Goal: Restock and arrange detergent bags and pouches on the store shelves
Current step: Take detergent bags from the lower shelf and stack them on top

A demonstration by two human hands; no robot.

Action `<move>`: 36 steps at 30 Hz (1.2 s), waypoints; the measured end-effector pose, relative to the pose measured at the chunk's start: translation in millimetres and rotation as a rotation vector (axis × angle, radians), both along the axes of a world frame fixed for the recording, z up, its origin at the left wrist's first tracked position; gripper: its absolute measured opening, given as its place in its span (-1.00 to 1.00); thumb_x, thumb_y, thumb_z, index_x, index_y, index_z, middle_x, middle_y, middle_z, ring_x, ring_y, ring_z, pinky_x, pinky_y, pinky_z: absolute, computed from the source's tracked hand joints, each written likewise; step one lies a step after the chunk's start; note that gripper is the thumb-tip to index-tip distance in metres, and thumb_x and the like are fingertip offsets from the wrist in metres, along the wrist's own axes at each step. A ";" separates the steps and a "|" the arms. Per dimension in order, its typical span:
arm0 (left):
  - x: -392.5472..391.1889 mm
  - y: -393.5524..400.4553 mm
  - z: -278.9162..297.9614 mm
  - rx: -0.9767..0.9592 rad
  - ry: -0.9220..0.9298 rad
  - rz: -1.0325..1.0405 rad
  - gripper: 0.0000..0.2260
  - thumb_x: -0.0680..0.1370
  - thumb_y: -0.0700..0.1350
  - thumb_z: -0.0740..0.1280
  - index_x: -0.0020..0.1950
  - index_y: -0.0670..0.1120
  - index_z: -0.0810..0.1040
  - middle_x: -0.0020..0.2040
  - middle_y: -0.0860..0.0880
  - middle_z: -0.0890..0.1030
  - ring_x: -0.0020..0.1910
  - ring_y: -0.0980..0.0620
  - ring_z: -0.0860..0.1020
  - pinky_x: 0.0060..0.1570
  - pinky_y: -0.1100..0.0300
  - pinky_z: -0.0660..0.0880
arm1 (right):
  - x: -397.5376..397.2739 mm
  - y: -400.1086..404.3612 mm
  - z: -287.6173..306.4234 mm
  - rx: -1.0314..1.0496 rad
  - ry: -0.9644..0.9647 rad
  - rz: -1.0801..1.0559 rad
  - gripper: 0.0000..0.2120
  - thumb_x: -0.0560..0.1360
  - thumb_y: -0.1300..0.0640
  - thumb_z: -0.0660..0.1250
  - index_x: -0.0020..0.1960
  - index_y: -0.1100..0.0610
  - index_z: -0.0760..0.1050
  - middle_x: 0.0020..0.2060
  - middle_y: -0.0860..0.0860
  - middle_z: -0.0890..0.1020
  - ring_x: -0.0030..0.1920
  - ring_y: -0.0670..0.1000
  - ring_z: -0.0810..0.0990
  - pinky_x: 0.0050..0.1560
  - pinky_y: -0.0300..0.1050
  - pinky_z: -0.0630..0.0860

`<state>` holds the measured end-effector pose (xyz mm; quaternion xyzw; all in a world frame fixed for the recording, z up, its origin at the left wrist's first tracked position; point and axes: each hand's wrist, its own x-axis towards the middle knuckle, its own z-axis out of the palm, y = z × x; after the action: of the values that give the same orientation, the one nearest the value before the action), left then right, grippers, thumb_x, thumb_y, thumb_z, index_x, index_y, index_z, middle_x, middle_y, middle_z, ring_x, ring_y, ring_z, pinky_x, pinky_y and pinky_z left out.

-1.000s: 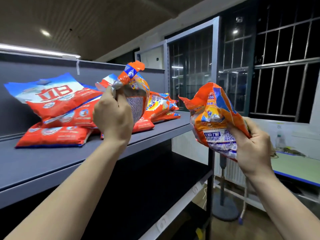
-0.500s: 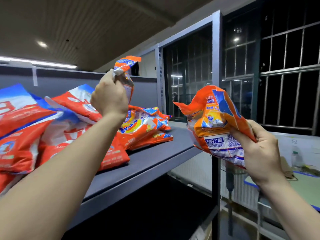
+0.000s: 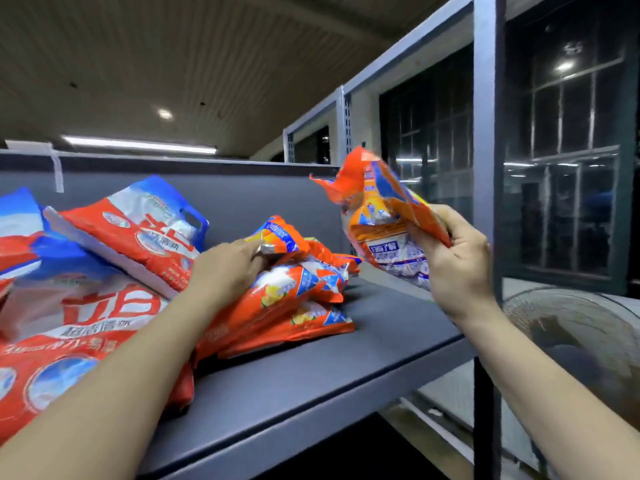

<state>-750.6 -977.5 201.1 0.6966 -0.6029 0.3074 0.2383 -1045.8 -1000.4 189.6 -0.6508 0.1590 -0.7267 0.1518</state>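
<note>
My left hand (image 3: 227, 268) lies on top of a pile of orange detergent pouches (image 3: 277, 306) on the grey shelf (image 3: 346, 368), fingers pinching the crimped end of the top pouch (image 3: 280, 237). My right hand (image 3: 453, 261) grips another orange pouch (image 3: 377, 216) in the air, above the shelf's right end. Large red-and-blue detergent bags (image 3: 131, 230) are stacked to the left of the pile, one (image 3: 69, 323) close to me at the shelf's front.
A grey steel upright (image 3: 486, 168) stands at the shelf's right front corner, close to my right hand. The shelf's back panel (image 3: 259, 192) rises behind the bags. A floor fan (image 3: 571, 327) sits low on the right before barred windows. Bare shelf surface lies right of the pile.
My left hand has come down from head height and set its pouch on the orange pile. My right hand has lifted its pouch up and in toward the shelf. The view has moved closer.
</note>
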 end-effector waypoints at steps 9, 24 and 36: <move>8.0 -2.5 -4.4 0.129 0.132 0.012 -0.70 0.62 0.12 0.05 0.24 0.11 0.48 0.22 -0.04 0.54 0.20 -0.11 0.47 0.06 0.02 0.45 | 129.4 -79.5 43.4 -0.279 0.728 -0.509 -0.51 0.52 0.13 0.28 0.43 -0.10 0.34 0.41 0.03 0.37 0.32 0.16 0.36 0.24 0.07 0.28; -8.3 35.5 -7.2 0.095 0.327 0.164 -0.59 0.55 0.15 0.18 0.31 -0.04 0.37 0.24 -0.11 0.49 0.20 -0.14 0.46 0.13 -0.05 0.44 | 123.4 -68.5 18.2 0.104 0.873 -0.144 -0.58 0.56 0.19 0.18 0.41 0.00 0.36 0.40 0.03 0.39 0.37 0.10 0.36 0.29 -0.02 0.36; -57.1 131.4 -19.4 -0.002 0.363 0.336 -0.71 0.55 0.12 0.19 0.07 -0.01 0.58 0.11 -0.07 0.62 0.11 -0.14 0.53 0.07 -0.01 0.48 | 66.8 1.4 -21.8 0.006 0.861 0.024 -0.67 0.53 0.03 0.28 0.28 0.01 0.48 0.25 -0.04 0.55 0.26 0.02 0.47 0.23 -0.02 0.40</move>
<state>-807.7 -846.1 181.7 0.8307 -0.4254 0.2132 0.2890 -979.0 -999.1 167.8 -0.8959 0.2026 -0.3867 0.0820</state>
